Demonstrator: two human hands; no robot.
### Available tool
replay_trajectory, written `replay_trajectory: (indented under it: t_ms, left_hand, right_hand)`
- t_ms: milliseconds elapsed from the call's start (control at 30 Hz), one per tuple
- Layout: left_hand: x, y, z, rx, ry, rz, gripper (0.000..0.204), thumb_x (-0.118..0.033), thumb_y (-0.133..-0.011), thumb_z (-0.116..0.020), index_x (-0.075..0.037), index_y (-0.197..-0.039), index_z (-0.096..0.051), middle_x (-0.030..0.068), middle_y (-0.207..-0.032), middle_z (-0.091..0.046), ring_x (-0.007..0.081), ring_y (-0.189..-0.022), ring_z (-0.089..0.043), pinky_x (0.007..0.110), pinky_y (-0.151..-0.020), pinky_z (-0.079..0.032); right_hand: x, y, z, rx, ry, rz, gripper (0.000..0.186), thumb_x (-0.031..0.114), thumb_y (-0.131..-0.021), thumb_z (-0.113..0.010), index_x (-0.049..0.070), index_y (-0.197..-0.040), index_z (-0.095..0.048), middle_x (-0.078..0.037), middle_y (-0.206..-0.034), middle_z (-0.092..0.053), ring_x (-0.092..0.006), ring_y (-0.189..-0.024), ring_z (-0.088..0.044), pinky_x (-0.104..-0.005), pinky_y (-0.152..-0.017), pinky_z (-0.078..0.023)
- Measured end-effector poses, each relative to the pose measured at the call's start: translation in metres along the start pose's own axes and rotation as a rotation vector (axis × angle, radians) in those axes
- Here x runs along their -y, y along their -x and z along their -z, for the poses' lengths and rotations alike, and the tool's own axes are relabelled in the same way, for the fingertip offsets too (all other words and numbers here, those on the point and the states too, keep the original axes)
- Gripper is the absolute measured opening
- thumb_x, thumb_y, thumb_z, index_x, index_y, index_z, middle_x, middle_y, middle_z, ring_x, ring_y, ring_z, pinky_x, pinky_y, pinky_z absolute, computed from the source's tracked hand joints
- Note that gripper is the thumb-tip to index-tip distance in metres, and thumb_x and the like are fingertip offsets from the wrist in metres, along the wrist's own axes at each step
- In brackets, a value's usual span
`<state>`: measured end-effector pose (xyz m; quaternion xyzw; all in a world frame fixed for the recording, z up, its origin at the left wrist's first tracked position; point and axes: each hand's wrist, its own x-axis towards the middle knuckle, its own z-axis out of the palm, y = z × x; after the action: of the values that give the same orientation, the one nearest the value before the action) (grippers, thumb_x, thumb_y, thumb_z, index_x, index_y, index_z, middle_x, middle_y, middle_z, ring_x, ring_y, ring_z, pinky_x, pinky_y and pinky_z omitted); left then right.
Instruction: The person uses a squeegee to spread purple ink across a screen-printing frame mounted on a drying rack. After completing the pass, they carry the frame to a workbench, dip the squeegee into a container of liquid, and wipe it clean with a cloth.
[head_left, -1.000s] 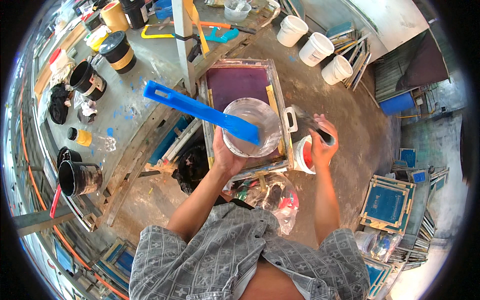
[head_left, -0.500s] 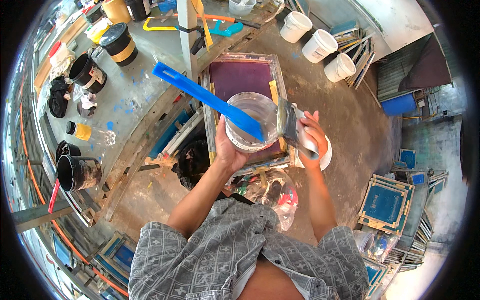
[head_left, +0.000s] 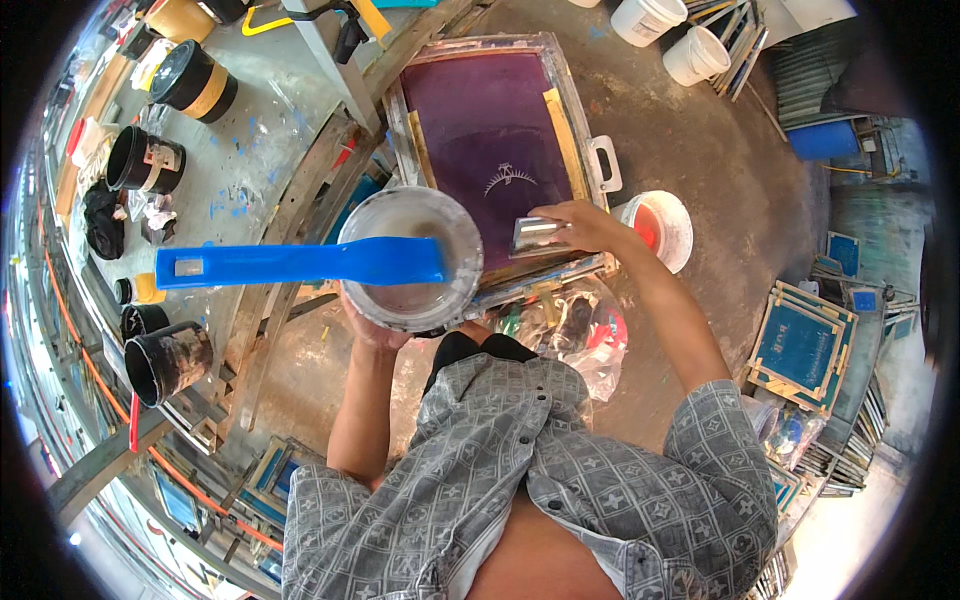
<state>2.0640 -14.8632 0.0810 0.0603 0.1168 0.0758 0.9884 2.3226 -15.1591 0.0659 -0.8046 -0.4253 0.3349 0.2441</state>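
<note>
A clear plastic tub (head_left: 464, 260) of pale paste, with a blue spatula (head_left: 265, 263) lying across its mouth, rests in my left hand (head_left: 372, 328), whose fingers are mostly hidden beneath it. My right hand (head_left: 580, 226) grips a metal scraper (head_left: 530, 237) at the lower right part of a purple screen (head_left: 470, 120) in a worn frame. A pale arched design shows on the screen, just above the scraper. The white bucket with red contents (head_left: 668, 209) stands on the floor to the right of my right hand.
A grey workbench (head_left: 265, 150) at the left holds black tubs, bottles and rags. White buckets (head_left: 690, 60) and leaning frames line the wall at upper right. Stacked screens (head_left: 795, 345) stand at right. A clear plastic bag (head_left: 590, 340) lies below the purple screen.
My right hand has brought the scraper from beside the tub down onto the screen. The tub has moved left and the spatula has turned nearly level. The pale design on the screen is now visible.
</note>
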Motion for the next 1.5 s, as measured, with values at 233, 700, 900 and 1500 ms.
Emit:
replay_trajectory:
  t_ms: [233,700,900,1500]
  left_hand:
    - [-0.004,0.009,0.015,-0.151,-0.074,-0.09,0.07,-0.063,-0.1,-0.043,-0.009,-0.143,-0.052,0.0151,-0.143,-0.057,0.0361,-0.128,-0.057,0.056,-0.107,-0.049]
    - [0.0,-0.006,0.017,-0.162,-0.141,-0.065,0.072,-0.064,-0.101,-0.042,-0.009,-0.146,-0.047,0.0157,-0.144,-0.056,0.0353,-0.13,-0.055,0.053,-0.107,-0.05]
    - [0.0,-0.017,0.029,-0.218,-0.201,-0.077,0.072,-0.064,-0.101,-0.042,-0.01,-0.148,-0.047,0.0148,-0.146,-0.053,0.0355,-0.132,-0.053,0.054,-0.109,-0.047]
    - [0.087,-0.128,-0.029,-0.05,-0.256,0.091,0.064,-0.062,-0.105,-0.032,-0.013,-0.141,-0.051,0.0087,-0.132,-0.064,0.0279,-0.121,-0.063,0.053,-0.098,-0.055]
  right_hand:
    - [-0.028,-0.009,-0.021,0.116,0.07,0.019,0.051,0.016,-0.086,-0.071,0.009,-0.136,-0.061,-0.023,-0.123,-0.068,-0.0414,-0.116,-0.063,-0.0496,-0.098,-0.049]
    - [-0.039,-0.058,-0.006,0.476,0.083,-0.085,0.047,0.007,-0.085,-0.075,0.006,-0.13,-0.063,-0.015,-0.117,-0.073,-0.0333,-0.112,-0.068,-0.0443,-0.092,-0.051]
    - [-0.035,-0.063,0.033,0.162,-0.211,-0.115,0.058,0.019,-0.084,-0.079,0.008,-0.137,-0.058,-0.01,-0.116,-0.067,-0.0209,-0.112,-0.062,-0.0361,-0.095,-0.048]
    - [0.101,0.077,0.055,-1.053,-0.549,0.199,0.038,0.003,-0.084,-0.082,-0.001,-0.117,-0.063,-0.012,-0.117,-0.07,-0.0201,-0.107,-0.067,-0.0327,-0.096,-0.053]
